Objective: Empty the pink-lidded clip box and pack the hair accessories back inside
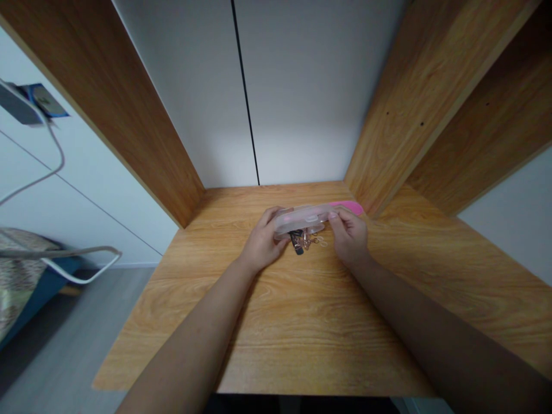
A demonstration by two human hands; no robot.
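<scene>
A clear plastic box [304, 217] is held between my two hands above the wooden desk. My left hand [265, 241] wraps round its left end, thumb below and fingers behind. My right hand [350, 233] pinches the right end near the front edge. From the box's underside or opening hang small metal clips and rings [307, 240], too small to tell apart, along with a black flat piece [297, 244]. Behind my right hand a bright pink rounded object [351, 206] shows in part; its kind is hidden.
The wooden desk [293, 328] runs up to a white back panel [302, 115]. Wooden uprights stand at left [129, 103] and right [414, 115]. White cables [56, 155] hang at far left, above a bed corner [26, 276].
</scene>
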